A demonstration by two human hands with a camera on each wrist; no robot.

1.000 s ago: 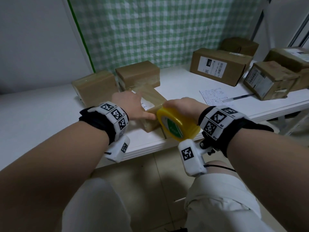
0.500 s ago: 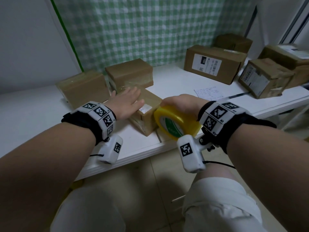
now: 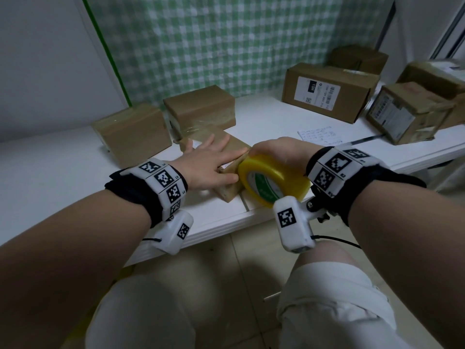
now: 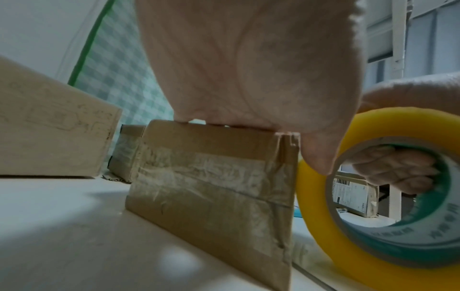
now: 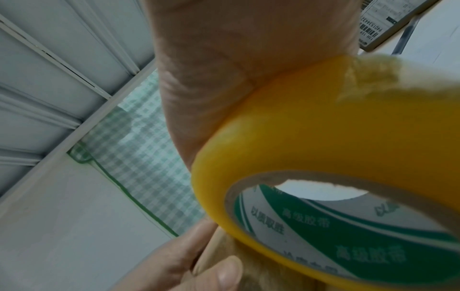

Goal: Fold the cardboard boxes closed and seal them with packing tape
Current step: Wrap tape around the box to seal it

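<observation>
A small flat cardboard box (image 3: 227, 195) lies near the front edge of the white table (image 3: 63, 172), with wrinkled clear tape on its near face (image 4: 211, 187). My left hand (image 3: 211, 159) lies flat on its top with the fingers straight, and the thumb hangs down the right side (image 4: 321, 153). My right hand (image 3: 279, 152) grips a yellow roll of packing tape (image 3: 274, 182) held against the box's right end. Its fingers (image 4: 398, 171) curl through the roll's core. In the right wrist view the roll (image 5: 336, 137) fills the frame beside my left hand (image 5: 174, 261).
Two taped brown boxes (image 3: 133, 132) (image 3: 201, 107) stand just behind the small box. A labelled box (image 3: 327, 91) and more boxes (image 3: 407, 112) sit at the back right. A written sheet (image 3: 319, 134) and a pen (image 3: 364, 139) lie between. My knees are below the table edge.
My left hand has gone from pressing with one fingertip at the box's end by the roll to lying flat on the box top. The roll stays at the box's end.
</observation>
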